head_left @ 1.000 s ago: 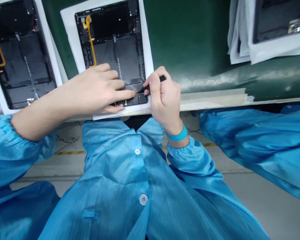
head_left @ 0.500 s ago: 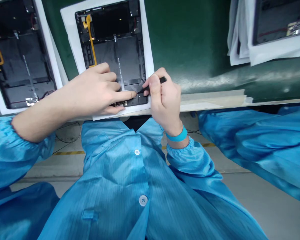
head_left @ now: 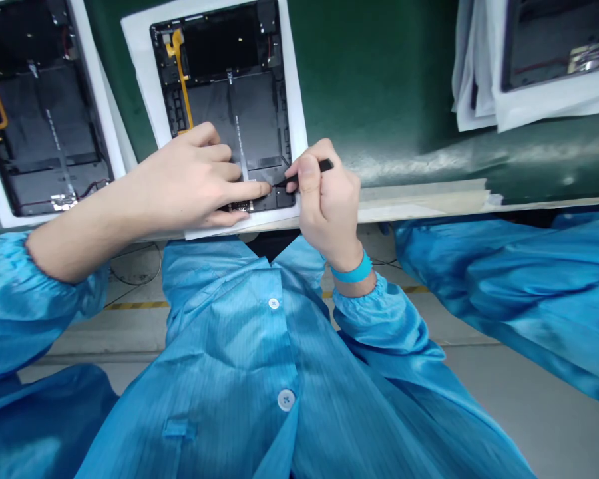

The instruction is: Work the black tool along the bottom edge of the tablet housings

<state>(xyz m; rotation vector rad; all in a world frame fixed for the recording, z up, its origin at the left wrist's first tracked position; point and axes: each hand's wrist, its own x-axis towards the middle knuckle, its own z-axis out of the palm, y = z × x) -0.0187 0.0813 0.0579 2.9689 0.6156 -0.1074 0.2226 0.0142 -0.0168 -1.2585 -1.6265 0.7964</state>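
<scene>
An opened black tablet housing (head_left: pixel 259 100) lies on white foam sheeting (head_left: pixel 142 56), with an orange flex cable (head_left: pixel 184 86) along its left side. My left hand (head_left: pixel 194 179) rests over its lower part, fingers apart, the index fingertip pressing near the lower right corner. Pinched between the thumb and fingers of my right hand (head_left: pixel 329 199) is a thin black tool (head_left: pixel 324 165), probably tweezers. Its tip points left and meets the housing beside my left index fingertip. What lies under that fingertip is hidden.
Another opened housing (head_left: pixel 54 126) lies at the left on white sheeting. A third (head_left: pixel 544 53) sits on stacked sheets at the upper right. Tape (head_left: pixel 424 196) runs along the green table's (head_left: pixel 379 80) front edge. Beyond my right arm is a person's blue sleeve (head_left: pixel 529 279).
The black tool has tilted lower, its rear end dropping slightly as my right hand shifts a little. My left hand stays almost still.
</scene>
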